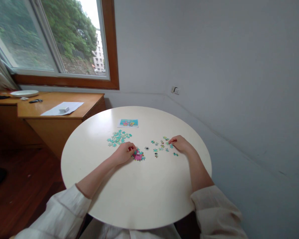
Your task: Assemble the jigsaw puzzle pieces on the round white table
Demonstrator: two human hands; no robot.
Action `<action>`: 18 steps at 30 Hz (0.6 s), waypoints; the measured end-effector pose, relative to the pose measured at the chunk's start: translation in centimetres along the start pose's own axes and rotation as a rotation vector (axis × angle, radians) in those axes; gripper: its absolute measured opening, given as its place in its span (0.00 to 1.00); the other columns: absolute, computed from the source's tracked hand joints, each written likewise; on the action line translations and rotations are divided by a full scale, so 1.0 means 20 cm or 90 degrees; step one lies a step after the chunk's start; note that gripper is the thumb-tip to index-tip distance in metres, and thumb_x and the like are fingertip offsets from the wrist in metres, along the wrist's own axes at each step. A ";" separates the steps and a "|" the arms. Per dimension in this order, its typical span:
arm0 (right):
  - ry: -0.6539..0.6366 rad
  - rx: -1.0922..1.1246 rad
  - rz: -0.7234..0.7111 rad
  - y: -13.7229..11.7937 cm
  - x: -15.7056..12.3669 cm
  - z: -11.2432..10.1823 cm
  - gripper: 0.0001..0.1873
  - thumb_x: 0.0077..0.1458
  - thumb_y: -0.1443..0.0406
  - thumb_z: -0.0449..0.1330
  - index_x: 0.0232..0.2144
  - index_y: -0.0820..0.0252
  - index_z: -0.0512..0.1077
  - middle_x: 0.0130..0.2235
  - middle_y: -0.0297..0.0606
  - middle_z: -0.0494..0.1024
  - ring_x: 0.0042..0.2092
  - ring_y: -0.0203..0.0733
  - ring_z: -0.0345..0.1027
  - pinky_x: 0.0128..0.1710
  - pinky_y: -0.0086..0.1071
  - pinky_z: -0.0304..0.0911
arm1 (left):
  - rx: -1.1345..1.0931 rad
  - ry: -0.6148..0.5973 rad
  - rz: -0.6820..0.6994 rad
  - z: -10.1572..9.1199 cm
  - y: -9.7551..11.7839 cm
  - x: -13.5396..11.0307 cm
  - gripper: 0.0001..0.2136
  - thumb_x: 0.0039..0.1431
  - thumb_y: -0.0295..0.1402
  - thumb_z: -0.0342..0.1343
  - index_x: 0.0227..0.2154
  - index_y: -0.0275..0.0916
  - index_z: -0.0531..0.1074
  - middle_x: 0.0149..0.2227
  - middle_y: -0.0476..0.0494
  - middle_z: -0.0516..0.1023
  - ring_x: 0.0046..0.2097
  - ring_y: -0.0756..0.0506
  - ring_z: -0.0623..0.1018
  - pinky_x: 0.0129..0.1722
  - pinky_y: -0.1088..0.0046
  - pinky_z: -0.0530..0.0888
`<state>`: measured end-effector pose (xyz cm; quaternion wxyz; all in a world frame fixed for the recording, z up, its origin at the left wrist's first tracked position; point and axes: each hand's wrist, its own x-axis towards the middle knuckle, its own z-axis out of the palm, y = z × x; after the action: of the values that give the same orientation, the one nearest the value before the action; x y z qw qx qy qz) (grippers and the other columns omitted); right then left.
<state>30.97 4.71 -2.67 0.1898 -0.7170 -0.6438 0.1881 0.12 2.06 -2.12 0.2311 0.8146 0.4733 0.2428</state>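
A partly joined jigsaw section (pixel 138 155) with a pink cartoon figure lies on the white round table (pixel 139 196). My left hand (pixel 125 152) is at its left edge, fingers curled together; whatever they pinch is hidden. To the right, my right hand (pixel 180 144) has its fingertips closed on a small jigsaw piece (pixel 171 145) at the edge of several scattered loose pieces (pixel 162 146). One dark-marked piece (pixel 146 148) sits between the joined section and those loose pieces. Beyond my left hand is a heap of turquoise jigsaw pieces (pixel 119 137).
A picture card (pixel 128 123) with cartoon figures lies toward the table's far side. At the left stands a wooden desk (pixel 94 103) bearing a white plate (pixel 25 93), paper sheets (pixel 52 110) and a small white block (pixel 64 109). Walls rise behind and right of the table.
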 end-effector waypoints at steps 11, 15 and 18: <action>0.027 0.060 -0.032 0.01 0.00 0.01 0.10 0.41 0.69 0.56 0.27 0.63 0.76 0.22 0.36 0.74 0.26 0.34 0.63 0.28 0.26 0.55 | -0.005 0.003 -0.002 0.00 0.00 0.01 0.10 0.51 0.31 0.46 0.28 0.35 0.72 0.27 0.46 0.73 0.28 0.49 0.69 0.29 0.75 0.65; 0.021 0.084 -0.071 -0.01 -0.01 0.01 0.09 0.41 0.68 0.57 0.26 0.64 0.76 0.21 0.35 0.73 0.25 0.33 0.61 0.27 0.26 0.55 | -0.003 0.002 -0.007 0.00 0.00 0.00 0.10 0.51 0.31 0.46 0.28 0.35 0.72 0.27 0.46 0.73 0.28 0.49 0.69 0.29 0.75 0.65; -0.017 0.109 -0.130 -0.05 -0.03 0.01 0.10 0.41 0.65 0.58 0.27 0.65 0.75 0.22 0.35 0.72 0.24 0.33 0.60 0.26 0.26 0.55 | -0.004 0.000 0.000 0.00 0.01 0.00 0.10 0.51 0.30 0.46 0.27 0.35 0.72 0.27 0.46 0.73 0.28 0.49 0.69 0.29 0.75 0.65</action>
<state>30.01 4.15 -2.38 0.2600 -0.6262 -0.6977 0.2313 0.18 2.01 -2.02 0.2338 0.8139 0.4723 0.2447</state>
